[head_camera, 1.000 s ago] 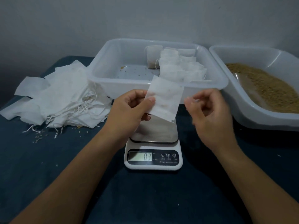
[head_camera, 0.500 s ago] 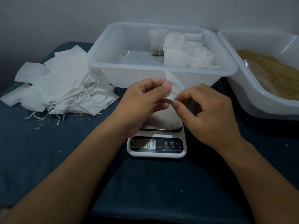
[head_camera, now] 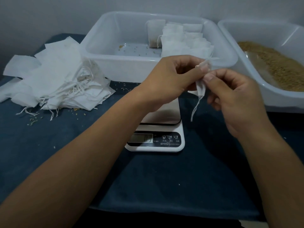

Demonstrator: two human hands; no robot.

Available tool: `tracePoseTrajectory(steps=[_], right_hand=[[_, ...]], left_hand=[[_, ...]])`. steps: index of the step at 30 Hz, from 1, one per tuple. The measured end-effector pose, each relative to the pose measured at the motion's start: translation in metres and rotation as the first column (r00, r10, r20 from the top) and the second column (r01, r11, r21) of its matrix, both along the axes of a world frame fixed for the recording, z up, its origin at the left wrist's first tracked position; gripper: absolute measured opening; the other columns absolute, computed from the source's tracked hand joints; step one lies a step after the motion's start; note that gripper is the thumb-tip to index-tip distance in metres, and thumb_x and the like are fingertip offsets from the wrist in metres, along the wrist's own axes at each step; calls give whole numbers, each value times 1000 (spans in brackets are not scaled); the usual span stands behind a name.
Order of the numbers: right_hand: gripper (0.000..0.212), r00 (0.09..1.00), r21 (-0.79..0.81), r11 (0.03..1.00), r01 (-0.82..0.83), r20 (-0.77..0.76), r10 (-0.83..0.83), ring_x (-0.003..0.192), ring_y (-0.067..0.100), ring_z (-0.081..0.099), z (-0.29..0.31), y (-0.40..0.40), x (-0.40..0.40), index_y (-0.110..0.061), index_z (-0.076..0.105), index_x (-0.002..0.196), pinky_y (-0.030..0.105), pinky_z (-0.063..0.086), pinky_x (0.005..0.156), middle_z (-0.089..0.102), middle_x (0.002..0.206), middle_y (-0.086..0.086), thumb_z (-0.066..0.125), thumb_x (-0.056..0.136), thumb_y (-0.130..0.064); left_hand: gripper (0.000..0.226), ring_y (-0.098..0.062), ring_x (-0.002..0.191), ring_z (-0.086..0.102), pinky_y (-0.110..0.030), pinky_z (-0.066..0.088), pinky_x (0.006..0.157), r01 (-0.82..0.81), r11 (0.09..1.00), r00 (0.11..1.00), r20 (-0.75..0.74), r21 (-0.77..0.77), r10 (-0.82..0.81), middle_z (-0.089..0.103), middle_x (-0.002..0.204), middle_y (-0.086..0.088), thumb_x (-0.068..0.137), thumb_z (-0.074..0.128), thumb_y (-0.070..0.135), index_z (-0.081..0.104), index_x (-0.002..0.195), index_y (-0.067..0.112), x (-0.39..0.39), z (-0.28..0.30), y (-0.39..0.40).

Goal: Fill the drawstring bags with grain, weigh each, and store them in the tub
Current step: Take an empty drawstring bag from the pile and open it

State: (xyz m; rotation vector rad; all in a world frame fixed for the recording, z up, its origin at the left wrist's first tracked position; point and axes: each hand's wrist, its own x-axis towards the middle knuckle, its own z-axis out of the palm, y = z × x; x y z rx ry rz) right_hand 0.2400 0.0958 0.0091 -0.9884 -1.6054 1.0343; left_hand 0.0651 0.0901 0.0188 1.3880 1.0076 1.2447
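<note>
An empty white drawstring bag (head_camera: pixel 201 86) hangs crumpled above the scale, its string dangling below. My left hand (head_camera: pixel 171 79) pinches the bag's top edge, and my right hand (head_camera: pixel 233 97) pinches it from the right with thumb and fingers. A white kitchen scale (head_camera: pixel 156 137) sits under my hands; its display is too blurred to read. Behind it stands the white storage tub (head_camera: pixel 125 63) holding several filled bags (head_camera: pixel 184 41) at its right side. A second tub (head_camera: pixel 276 99) at the right holds brown grain (head_camera: pixel 276 63).
A pile of empty white bags (head_camera: pixel 56 79) with loose strings lies on the dark blue cloth (head_camera: pixel 65 145) at the left. Scattered grains dot the cloth near the pile and the tub's floor. A grey wall rises behind the tubs.
The flat bag held by my left hand alone is now gripped by both hands and bunched up. My right hand came in to take hold. The camera tilted down slightly.
</note>
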Motion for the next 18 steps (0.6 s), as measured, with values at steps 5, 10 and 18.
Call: tracePoseTrajectory(steps=[5,10,18], right_hand=[[21,995,-27,997,78,-58,-79,56,9,56,0,0,6,-31,68,81,20,43,48,65,65,-8,62,100,-26],[16,942,325,940,104,271,-198,69,11,65,-8,-22,22,-31,63,100,18,48,61,65,83,-13,56,104,-44],[30,696,419,783,-460,718,25,84,8,70,-45,-59,37,-18,80,118,29,59,71,72,103,-8,65,100,-36]], left_hand=[[17,-15,84,74,-28,61,80,-13,996,986,-164,91,28,78,91,-2,94,75,4,74,109,11,-6,0,11],[14,-5,70,68,-21,56,70,-91,953,859,-462,290,223,74,81,3,90,69,7,77,100,12,-10,12,13],[21,3,68,66,-17,55,73,-120,915,813,-491,386,314,73,83,10,85,66,8,76,103,11,-11,27,17]])
